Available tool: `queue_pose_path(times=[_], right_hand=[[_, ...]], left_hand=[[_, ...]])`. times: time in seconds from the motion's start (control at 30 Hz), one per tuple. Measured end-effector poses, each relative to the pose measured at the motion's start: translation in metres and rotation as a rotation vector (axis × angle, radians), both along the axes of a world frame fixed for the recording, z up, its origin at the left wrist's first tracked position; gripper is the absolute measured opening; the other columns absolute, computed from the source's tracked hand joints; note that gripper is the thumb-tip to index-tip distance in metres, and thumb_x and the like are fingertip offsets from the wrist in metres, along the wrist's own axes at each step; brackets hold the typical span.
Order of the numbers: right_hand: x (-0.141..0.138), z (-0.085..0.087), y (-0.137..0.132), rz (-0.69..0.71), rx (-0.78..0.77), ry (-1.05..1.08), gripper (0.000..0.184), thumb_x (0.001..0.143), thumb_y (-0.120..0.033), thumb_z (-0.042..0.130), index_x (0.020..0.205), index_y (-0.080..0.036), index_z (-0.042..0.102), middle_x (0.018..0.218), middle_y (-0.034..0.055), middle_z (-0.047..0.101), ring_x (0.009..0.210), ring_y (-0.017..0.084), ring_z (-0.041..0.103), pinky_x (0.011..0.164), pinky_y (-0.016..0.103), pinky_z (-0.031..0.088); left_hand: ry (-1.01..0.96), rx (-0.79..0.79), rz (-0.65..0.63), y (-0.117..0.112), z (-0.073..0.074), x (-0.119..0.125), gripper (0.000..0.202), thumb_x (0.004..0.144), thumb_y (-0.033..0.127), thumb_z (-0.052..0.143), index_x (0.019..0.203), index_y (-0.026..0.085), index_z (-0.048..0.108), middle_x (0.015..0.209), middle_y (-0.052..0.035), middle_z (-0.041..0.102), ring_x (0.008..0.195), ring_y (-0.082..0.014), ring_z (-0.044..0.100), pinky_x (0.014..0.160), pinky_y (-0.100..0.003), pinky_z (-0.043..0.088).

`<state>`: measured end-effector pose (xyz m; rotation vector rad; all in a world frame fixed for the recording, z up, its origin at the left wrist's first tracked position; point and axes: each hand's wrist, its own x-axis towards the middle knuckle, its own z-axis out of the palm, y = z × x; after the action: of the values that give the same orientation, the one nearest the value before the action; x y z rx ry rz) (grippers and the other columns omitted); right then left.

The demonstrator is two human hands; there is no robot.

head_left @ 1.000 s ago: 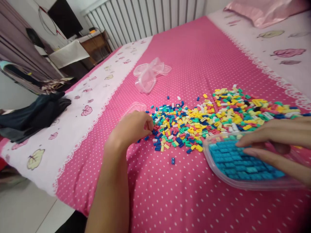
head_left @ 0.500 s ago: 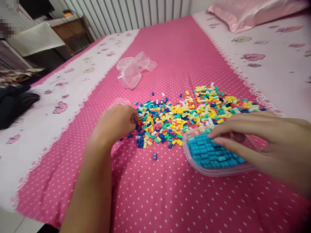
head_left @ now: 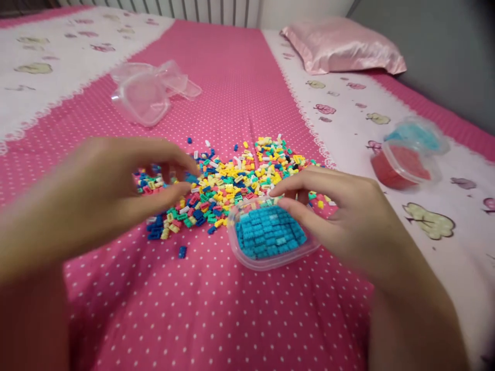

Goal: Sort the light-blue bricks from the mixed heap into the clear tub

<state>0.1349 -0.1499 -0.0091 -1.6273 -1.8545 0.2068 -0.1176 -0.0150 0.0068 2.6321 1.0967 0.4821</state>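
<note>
Tub (head_left: 255,265) of blue bricks (head_left: 268,232) sits at mixed pile's (head_left: 228,180) 5 o'clock. Right hand (head_left: 338,219) at tub's 1 o'clock rim, left hand (head_left: 119,178) at 10; both curled, can't tell if pinching.

One tub (head_left: 255,263) of blue bricks (head_left: 266,232); one left hand (head_left: 104,180) and one right hand (head_left: 344,211) flanking it; one mixed brick heap (head_left: 228,185) behind it; rightward of it, two filled containers (head_left: 386,171), one pillow (head_left: 340,46); beyond it leftward, seemingly at least three clear containers (head_left: 145,98)
</note>
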Motion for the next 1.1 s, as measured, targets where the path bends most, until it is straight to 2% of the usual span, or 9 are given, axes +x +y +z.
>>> queue_pose_path(times=[0.07,0.17,0.23,0.37,0.53,0.7,0.83,1.0,1.1], right_hand=[[0.000,0.002,0.000,0.032,0.006,0.008,0.009,0.093,-0.022,0.064,0.096,-0.025,0.072,0.097,-0.0004,0.075,0.088,0.018,0.069,0.079,0.032,0.052],[0.001,0.007,-0.001,0.057,0.010,0.012,0.015,0.090,-0.015,0.064,0.100,-0.026,0.069,0.096,-0.0023,0.074,0.086,0.016,0.068,0.079,0.031,0.052],[0.001,0.009,-0.002,0.049,0.011,0.014,0.020,0.088,-0.012,0.066,0.102,-0.026,0.067,0.095,-0.0031,0.073,0.084,0.016,0.068,0.078,0.029,0.053],[0.004,0.011,-0.005,0.045,0.011,0.023,0.024,0.086,-0.013,0.071,0.106,-0.025,0.066,0.099,-0.0024,0.073,0.086,0.015,0.068,0.080,0.029,0.054],[0.008,0.011,-0.009,0.068,-0.020,-0.001,0.014,0.085,-0.011,0.071,0.089,-0.023,0.067,0.088,-0.0048,0.073,0.082,0.013,0.068,0.078,0.026,0.053],[0.009,0.008,-0.008,0.082,-0.075,0.062,0.015,0.081,-0.012,0.076,0.087,-0.023,0.069,0.090,-0.0041,0.072,0.085,0.012,0.069,0.077,0.024,0.055],[0.008,0.004,-0.005,0.059,-0.018,0.058,0.016,0.078,-0.009,0.078,0.084,-0.022,0.071,0.093,-0.0019,0.070,0.089,0.013,0.070,0.077,0.023,0.055],[0.007,0.003,-0.006,0.083,-0.063,0.023,0.015,0.081,-0.008,0.074,0.085,-0.022,0.073,0.089,-0.0045,0.075,0.084,0.010,0.071,0.078,0.021,0.053],[0.009,0.003,-0.006,0.073,-0.159,0.012,0.017,0.078,-0.007,0.074,0.080,-0.023,0.072,0.078,-0.0082,0.074,0.070,0.007,0.068,0.065,0.019,0.050]], left_hand=[[-0.150,-0.036,-0.230,-0.025,-0.003,0.032,0.015,0.087,0.035,0.065,0.099,0.028,0.072,0.085,0.0058,0.071,0.073,-0.0094,0.059,0.065,-0.023,0.043],[-0.282,-0.194,-0.298,-0.051,-0.011,0.067,0.012,0.089,0.026,0.063,0.094,0.028,0.073,0.082,0.0058,0.072,0.069,-0.0087,0.059,0.064,-0.021,0.045],[-0.348,-0.231,-0.299,-0.055,-0.016,0.077,0.013,0.087,0.021,0.064,0.093,0.027,0.074,0.079,0.0061,0.071,0.066,-0.0081,0.058,0.063,-0.021,0.044],[-0.376,-0.244,-0.278,-0.052,-0.020,0.079,0.013,0.084,0.019,0.065,0.092,0.025,0.073,0.078,0.0060,0.071,0.066,-0.0083,0.057,0.063,-0.021,0.043],[-0.330,-0.289,-0.292,-0.056,-0.024,0.082,0.011,0.085,0.018,0.066,0.090,0.025,0.073,0.083,0.0067,0.073,0.076,-0.0098,0.063,0.070,-0.023,0.044],[-0.290,-0.277,-0.270,-0.059,-0.027,0.084,0.014,0.089,0.020,0.062,0.095,0.027,0.073,0.089,0.0054,0.075,0.086,-0.0134,0.066,0.079,-0.029,0.043],[-0.298,-0.262,-0.234,-0.058,-0.026,0.082,0.013,0.090,0.021,0.062,0.100,0.025,0.069,0.087,0.0052,0.073,0.084,-0.0131,0.065,0.085,-0.031,0.041],[-0.319,-0.289,-0.256,-0.058,-0.030,0.082,0.028,0.087,0.014,0.062,0.113,0.022,0.056,0.086,0.0068,0.072,0.080,-0.0106,0.064,0.089,-0.031,0.039],[-0.272,-0.265,-0.315,-0.056,-0.033,0.081,0.023,0.086,0.015,0.064,0.107,0.022,0.058,0.086,0.0072,0.071,0.083,-0.0115,0.064,0.090,-0.032,0.036]])
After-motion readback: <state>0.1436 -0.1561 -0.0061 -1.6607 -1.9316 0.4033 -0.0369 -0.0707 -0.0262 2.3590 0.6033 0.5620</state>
